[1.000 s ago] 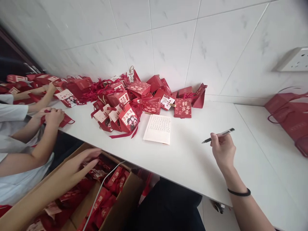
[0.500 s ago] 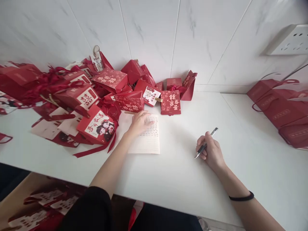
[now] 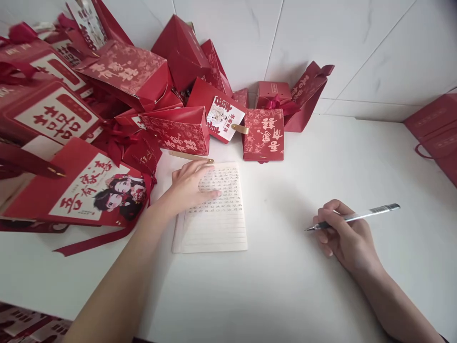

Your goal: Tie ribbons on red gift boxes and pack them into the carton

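Note:
A small lined notebook (image 3: 214, 233) lies open on the white table, its upper lines filled with handwriting. My left hand (image 3: 191, 188) rests flat on the notebook's upper left part, fingers stretched and slightly apart, covering some of the writing. To the right, apart from the notebook, my right hand (image 3: 346, 233) grips a pen (image 3: 374, 211) between thumb and fingers. The pen's tip points left, close above or at the tabletop; I cannot tell whether it touches. A gold strap (image 3: 191, 157) lies just beyond my left fingers.
Red gift boxes are heaped at the left, among them a box with a cartoon couple (image 3: 103, 190). A patterned red box (image 3: 264, 135) stands beyond the notebook, before the tiled wall (image 3: 314, 38). Red bags (image 3: 435, 128) stand at the far right. A dark red ribbon (image 3: 96, 243) trails over the table.
The view has come closer to the table. In my right hand the pen has turned from steep to nearly level. My left hand stays on the notebook.

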